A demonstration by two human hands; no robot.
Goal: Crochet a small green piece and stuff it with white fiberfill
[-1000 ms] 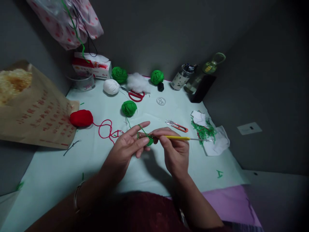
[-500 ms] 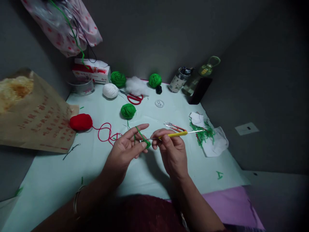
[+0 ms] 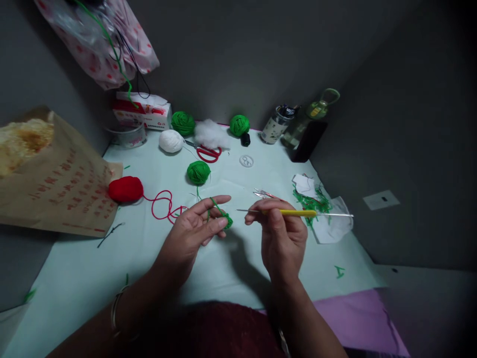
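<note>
Above a pale surface (image 3: 156, 268), a person's left hand (image 3: 194, 226), index finger extended under looped green yarn (image 3: 216, 204), pinches a small, nubby green crochet piece (image 3: 229, 222) between thumb and fingers. The right hand (image 3: 283, 236), fingers curled in a closed grip, holds a slim, yellow-handled metal hook (image 3: 298, 213), its tip clear of the piece. A round yarn ball (image 3: 198, 172) sits beyond the left hand.
</note>
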